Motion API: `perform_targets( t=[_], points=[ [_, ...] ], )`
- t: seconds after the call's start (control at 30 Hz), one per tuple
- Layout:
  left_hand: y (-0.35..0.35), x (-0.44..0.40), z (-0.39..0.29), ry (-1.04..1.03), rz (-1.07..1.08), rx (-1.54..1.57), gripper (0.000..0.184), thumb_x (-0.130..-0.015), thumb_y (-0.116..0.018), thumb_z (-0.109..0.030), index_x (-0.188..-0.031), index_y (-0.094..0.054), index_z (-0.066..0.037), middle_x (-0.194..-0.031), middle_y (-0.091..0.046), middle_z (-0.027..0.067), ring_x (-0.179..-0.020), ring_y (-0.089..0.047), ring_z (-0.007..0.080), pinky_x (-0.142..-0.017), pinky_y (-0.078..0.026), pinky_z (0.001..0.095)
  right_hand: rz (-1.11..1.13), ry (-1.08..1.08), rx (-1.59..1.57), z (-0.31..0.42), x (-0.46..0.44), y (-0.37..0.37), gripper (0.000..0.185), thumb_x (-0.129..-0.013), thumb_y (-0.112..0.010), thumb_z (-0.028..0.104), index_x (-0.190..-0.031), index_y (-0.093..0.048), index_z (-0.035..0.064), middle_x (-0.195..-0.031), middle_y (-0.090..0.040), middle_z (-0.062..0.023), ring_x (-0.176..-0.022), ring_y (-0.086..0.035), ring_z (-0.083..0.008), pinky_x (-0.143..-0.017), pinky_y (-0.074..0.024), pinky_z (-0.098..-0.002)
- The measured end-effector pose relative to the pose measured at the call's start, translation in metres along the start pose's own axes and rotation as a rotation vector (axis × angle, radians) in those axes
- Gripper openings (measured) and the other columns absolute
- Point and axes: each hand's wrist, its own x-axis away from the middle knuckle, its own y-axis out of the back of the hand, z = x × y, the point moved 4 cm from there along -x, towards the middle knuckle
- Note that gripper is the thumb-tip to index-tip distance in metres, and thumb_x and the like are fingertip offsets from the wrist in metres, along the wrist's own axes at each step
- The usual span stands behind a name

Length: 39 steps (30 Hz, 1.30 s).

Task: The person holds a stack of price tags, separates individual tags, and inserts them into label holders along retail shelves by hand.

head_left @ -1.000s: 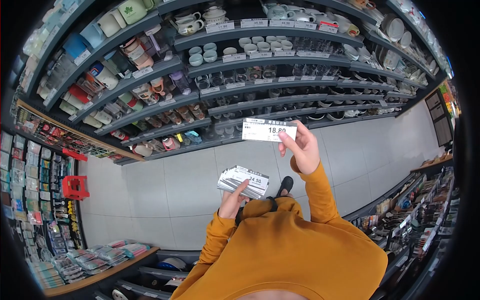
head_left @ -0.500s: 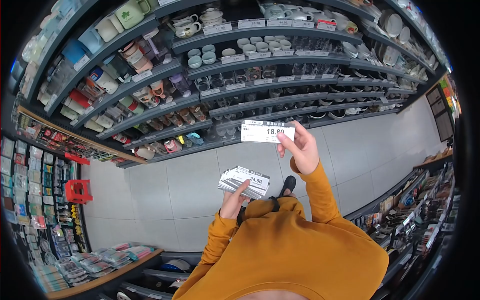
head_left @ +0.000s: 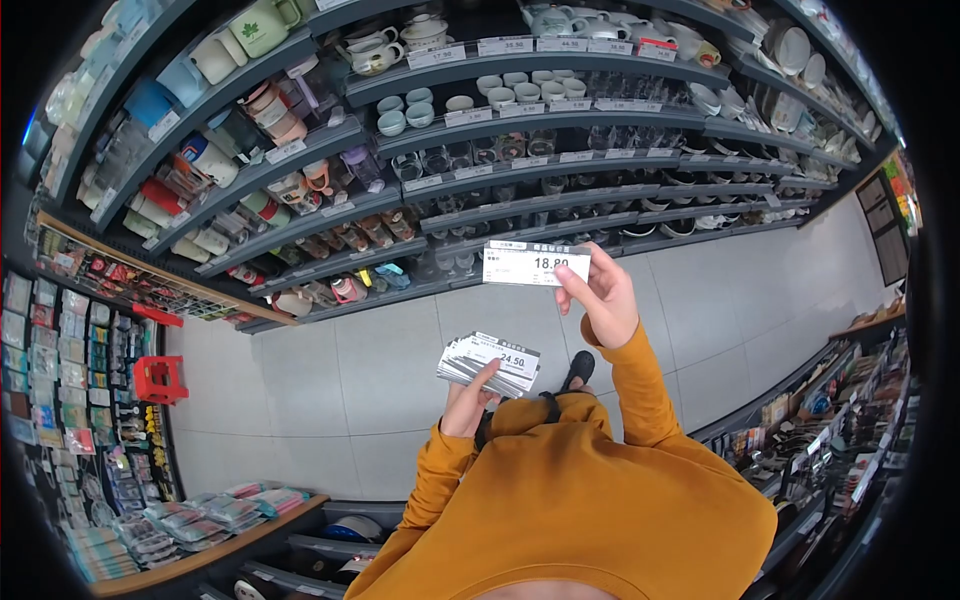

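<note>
A price label point(head_left: 518, 264) reading 18.80 is pinched in my right hand point(head_left: 605, 297), held out in front of the shelves with the thumb over its right end. Lower and to the left, my left hand point(head_left: 468, 402) grips a fanned stack of price labels point(head_left: 487, 364). The top label of that stack reads 24.50, and my thumb presses on it. The two hands are apart. The fingers under the stack are mostly hidden.
Curved shelves ahead carry teapots point(head_left: 557, 20), small cups point(head_left: 526, 92) and drinking glasses point(head_left: 485, 150), with price strips along their edges. Bottles and mugs point(head_left: 208, 160) fill the left shelves. A red stool point(head_left: 160, 380) stands on the tiled floor point(head_left: 300, 400). Packaged goods point(head_left: 200, 517) lie behind left.
Both hands keep their hold and place. The shelves and the floor have shifted very slightly in view, as from a small head movement.
</note>
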Motion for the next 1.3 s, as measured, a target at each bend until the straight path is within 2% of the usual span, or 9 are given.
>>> perform_targets(
  t=[0.47,0.7,1.3],
  points=[
    [-0.006,-0.004,-0.003,0.019,0.009,-0.027,0.026,-0.089,-0.063,-0.017,-0.111,-0.053,-0.006,-0.094,-0.062,0.0024,-0.074,-0.058,0.0085,-0.053,-0.042,0.0217,-0.008,-0.005,0.008,0.002,-0.002,0.005,0.014,-0.092,-0.059,0.010,-0.100,-0.054,0.0003,-0.084,-0.060,-0.0044,-0.069,-0.055,-0.0072,-0.059,-0.0450,-0.0220],
    [-0.005,-0.005,-0.004,0.028,0.010,-0.031,0.029,-0.089,-0.064,-0.018,-0.113,-0.052,-0.010,-0.100,-0.060,0.0003,-0.082,-0.057,0.0083,-0.055,-0.041,0.0239,-0.012,-0.015,0.025,0.000,-0.005,0.003,0.012,-0.092,-0.059,0.009,-0.098,-0.054,-0.0001,-0.084,-0.060,-0.0048,-0.070,-0.055,-0.0080,-0.060,-0.0454,-0.0228],
    [-0.011,-0.008,-0.007,0.050,0.049,-0.063,0.031,-0.088,-0.064,-0.019,-0.115,-0.051,-0.010,-0.100,-0.060,0.0001,-0.083,-0.057,0.0085,-0.056,-0.042,0.0243,-0.020,0.016,0.016,-0.002,-0.005,0.008,0.012,-0.092,-0.058,0.008,-0.099,-0.054,-0.0009,-0.084,-0.060,-0.0053,-0.070,-0.056,-0.0082,-0.059,-0.0459,-0.0228]
  ],
)
